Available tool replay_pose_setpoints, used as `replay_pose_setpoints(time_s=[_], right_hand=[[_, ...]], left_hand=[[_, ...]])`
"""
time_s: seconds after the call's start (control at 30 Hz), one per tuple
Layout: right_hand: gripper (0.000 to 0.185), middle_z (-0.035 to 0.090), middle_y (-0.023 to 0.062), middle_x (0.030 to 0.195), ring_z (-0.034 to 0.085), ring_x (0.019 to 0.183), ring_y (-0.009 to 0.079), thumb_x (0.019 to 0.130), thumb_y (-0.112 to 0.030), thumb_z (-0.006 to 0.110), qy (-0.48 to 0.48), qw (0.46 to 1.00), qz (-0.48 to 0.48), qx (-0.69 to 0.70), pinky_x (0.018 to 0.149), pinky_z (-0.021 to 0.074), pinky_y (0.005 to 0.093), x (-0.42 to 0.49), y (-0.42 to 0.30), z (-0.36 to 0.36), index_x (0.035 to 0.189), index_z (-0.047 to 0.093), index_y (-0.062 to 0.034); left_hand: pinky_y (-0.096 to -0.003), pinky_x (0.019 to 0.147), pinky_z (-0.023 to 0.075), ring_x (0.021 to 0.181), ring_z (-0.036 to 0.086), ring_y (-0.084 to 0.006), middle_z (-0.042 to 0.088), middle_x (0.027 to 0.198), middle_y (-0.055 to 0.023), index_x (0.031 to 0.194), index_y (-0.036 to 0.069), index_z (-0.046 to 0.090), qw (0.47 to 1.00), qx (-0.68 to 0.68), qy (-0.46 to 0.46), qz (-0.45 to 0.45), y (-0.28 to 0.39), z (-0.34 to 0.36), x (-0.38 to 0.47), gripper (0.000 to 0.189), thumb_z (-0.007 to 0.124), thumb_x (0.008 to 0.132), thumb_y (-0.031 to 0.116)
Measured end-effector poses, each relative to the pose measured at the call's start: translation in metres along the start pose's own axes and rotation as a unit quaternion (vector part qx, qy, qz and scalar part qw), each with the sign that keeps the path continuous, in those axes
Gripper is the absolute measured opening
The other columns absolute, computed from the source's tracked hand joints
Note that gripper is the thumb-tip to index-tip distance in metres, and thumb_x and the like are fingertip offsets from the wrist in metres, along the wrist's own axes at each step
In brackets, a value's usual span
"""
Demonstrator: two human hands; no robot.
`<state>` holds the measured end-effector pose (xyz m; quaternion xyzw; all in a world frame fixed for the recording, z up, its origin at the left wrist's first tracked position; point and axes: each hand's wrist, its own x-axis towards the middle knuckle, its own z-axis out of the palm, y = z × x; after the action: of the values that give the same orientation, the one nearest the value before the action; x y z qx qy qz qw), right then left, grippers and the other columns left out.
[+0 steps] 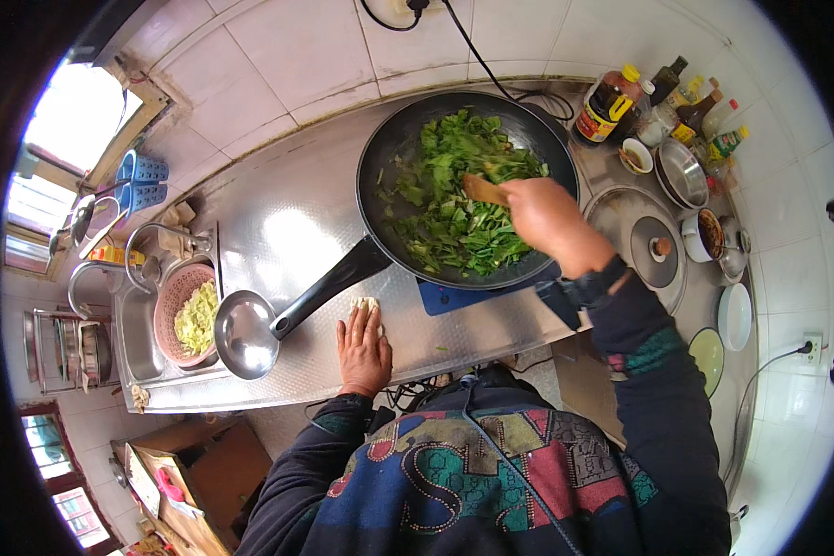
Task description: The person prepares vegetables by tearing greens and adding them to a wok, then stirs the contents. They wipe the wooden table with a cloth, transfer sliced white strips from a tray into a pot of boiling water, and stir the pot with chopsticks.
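Observation:
A large black wok (389, 153) with a long handle stands over a blue cooktop (436, 297). Chopped leafy greens (459, 146) lie heaped in it. My right hand (545, 219) grips a wooden spatula (485, 190) above the wok, and its blade reaches to the greens. My left hand (363, 353) rests flat on a pale cloth (365, 304) on the metal counter, to the right of the wok handle's end. A shiny round metal bowl or ladle (247, 335) lies beside that end.
At the left, a pink colander (169, 316) of chopped pale-green vegetable sits in the sink (139, 326). To the right stand sauce bottles (601, 108), a large lid (608, 215), metal bowls (682, 174) and a white cup (695, 240). A black cable (479, 59) runs behind the wok.

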<state>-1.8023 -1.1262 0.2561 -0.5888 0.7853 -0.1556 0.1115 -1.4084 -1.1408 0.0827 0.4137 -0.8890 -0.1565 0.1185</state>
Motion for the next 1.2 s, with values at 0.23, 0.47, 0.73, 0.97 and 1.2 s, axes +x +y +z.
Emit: replay_pose_setpoints(time_s=[0.23, 0.47, 0.73, 0.97, 1.2], right_hand=[[0.026, 0.075, 0.0214, 0.108, 0.069, 0.104, 0.0447, 0.102, -0.017, 0.057, 0.117, 0.990, 0.068, -0.028, 0.089, 0.0546, 0.0550, 0.033, 0.057, -0.043, 0.119, 0.075, -0.0083], [0.030, 0.074, 0.0207, 0.114, 0.068, 0.108, 0.0443, 0.102, -0.020, 0.057, 0.113, 0.992, 0.005, 0.061, 0.091, 0.0549, 0.0526, 0.096, 0.037, 0.014, 0.127, 0.073, -0.0123], [0.026, 0.068, 0.0134, 0.088, 0.070, 0.086, 0.0372, 0.097, -0.022, 0.067, -0.077, 0.987, -0.126, -0.058, 0.074, 0.0550, 0.0500, 0.057, -0.030, 0.008, 0.117, 0.082, -0.0300], [0.030, 0.062, 0.0114, 0.089, 0.065, 0.090, 0.0349, 0.086, -0.009, 0.075, -0.010, 0.975, -0.130, -0.182, 0.074, 0.0512, 0.0471, -0.006, 0.025, -0.072, 0.111, 0.084, -0.0226], [0.035, 0.066, 0.0141, 0.093, 0.068, 0.090, 0.0379, 0.083, -0.006, 0.073, -0.018, 0.949, -0.093, -0.302, 0.075, 0.0517, 0.0498, -0.027, 0.064, -0.106, 0.113, 0.083, -0.0216]], left_hand=[[-0.0563, 0.130, 0.0138, 0.157, 0.033, -0.0340, 0.042, 0.165, -0.0175, 0.160, 0.010, 0.046, 1.000, -0.007, -0.001, -0.007, -0.001, 0.002, 0.000, 0.064, 0.057, 0.097, 0.020], [-0.0567, 0.129, 0.0168, 0.156, 0.036, -0.0337, 0.046, 0.162, -0.0187, 0.156, 0.007, 0.049, 1.000, -0.014, 0.001, -0.007, 0.002, -0.005, 0.001, 0.061, 0.057, 0.096, 0.017], [-0.0562, 0.129, 0.0175, 0.155, 0.037, -0.0336, 0.046, 0.162, -0.0189, 0.155, 0.006, 0.050, 1.000, -0.019, 0.007, -0.002, 0.000, -0.005, 0.001, 0.059, 0.057, 0.097, 0.018], [-0.0557, 0.129, 0.0181, 0.155, 0.037, -0.0324, 0.046, 0.163, -0.0145, 0.156, 0.011, 0.050, 1.000, -0.013, 0.019, 0.003, -0.009, 0.004, -0.002, 0.060, 0.059, 0.098, 0.021], [-0.0575, 0.129, 0.0137, 0.156, 0.035, -0.0345, 0.043, 0.164, -0.0183, 0.157, 0.010, 0.048, 0.997, -0.074, 0.029, 0.007, -0.014, 0.007, -0.005, 0.065, 0.061, 0.100, 0.037]])
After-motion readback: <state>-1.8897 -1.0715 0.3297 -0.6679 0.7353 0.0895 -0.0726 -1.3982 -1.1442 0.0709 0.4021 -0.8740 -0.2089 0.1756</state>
